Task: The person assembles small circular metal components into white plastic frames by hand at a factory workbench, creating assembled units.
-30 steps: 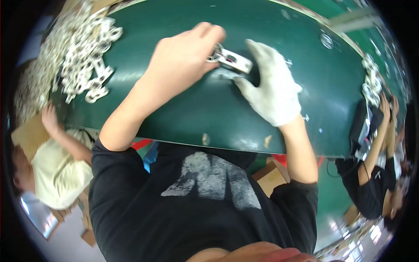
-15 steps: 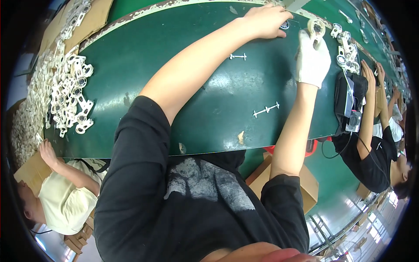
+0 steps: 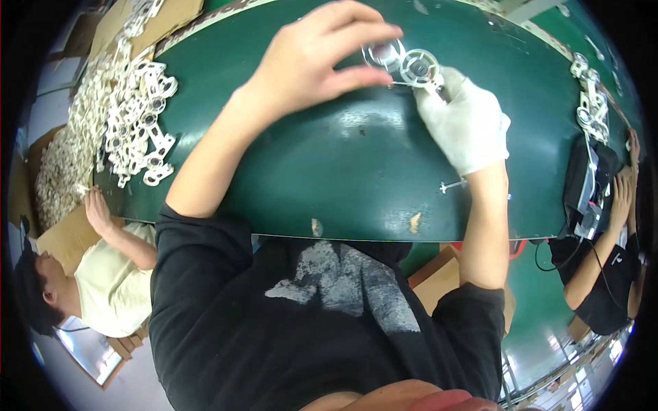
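Observation:
My bare left hand [image 3: 315, 65] reaches over the green table [image 3: 343, 178] and pinches one end of a small white plastic part [image 3: 404, 65] with two round rings. My right hand [image 3: 466, 123], in a white glove, grips the other end of the same part from the right. The part sits just above the table surface between the two hands.
A heap of white plastic parts [image 3: 133, 120] lies at the table's left end, and a smaller cluster [image 3: 589, 103] at the right. A small white pin [image 3: 454, 185] lies below my right hand. A person in a cream shirt [image 3: 103, 281] works lower left, another in black [image 3: 603, 267] at right.
Both hands have come back from the far upper right of the table to its middle, and now hold a ringed plastic part between them.

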{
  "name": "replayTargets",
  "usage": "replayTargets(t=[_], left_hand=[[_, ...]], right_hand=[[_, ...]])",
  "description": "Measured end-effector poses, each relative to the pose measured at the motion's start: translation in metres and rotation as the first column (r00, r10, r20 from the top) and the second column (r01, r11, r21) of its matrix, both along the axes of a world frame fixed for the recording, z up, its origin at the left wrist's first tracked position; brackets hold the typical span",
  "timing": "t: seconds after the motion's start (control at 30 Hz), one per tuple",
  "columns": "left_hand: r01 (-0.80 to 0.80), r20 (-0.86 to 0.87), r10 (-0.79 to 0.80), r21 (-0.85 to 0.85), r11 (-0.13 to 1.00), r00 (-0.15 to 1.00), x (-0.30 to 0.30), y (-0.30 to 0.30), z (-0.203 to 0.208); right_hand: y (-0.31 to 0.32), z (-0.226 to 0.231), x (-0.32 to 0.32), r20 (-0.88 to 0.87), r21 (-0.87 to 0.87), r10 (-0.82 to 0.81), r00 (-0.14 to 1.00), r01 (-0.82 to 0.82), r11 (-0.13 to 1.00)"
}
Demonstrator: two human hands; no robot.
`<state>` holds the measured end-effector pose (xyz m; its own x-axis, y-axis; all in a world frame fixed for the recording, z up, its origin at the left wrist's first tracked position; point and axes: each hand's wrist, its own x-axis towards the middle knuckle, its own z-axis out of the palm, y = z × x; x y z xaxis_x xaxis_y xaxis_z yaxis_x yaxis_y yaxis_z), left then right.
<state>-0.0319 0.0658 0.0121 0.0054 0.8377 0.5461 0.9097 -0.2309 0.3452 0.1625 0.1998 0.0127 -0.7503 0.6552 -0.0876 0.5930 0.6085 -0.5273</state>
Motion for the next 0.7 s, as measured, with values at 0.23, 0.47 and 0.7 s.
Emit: replayTargets(t=[0.23, 0.47, 0.7], left_hand=[[0.075, 0.134, -0.073, -0.011, 0.997, 0.988, 0.017, -0.028, -0.035], [0.093, 0.210, -0.081, -0.048, 0.995, 0.974, 0.020, -0.032, -0.043], [0.151, 0.163, -0.148, -0.004, 0.989, 0.975, 0.025, -0.027, -0.036]], right_hand=[[-0.028, -0.020, -0.001, -0.071, 0.147, 0.347, 0.935, -0.335, 0.931], [-0.027, -0.025, -0.003, -0.106, 0.133, 0.325, 0.940, -0.311, 0.941], [-0.015, -0.003, 0.000, -0.148, -0.345, 0.333, 0.931, -0.364, 0.865]])
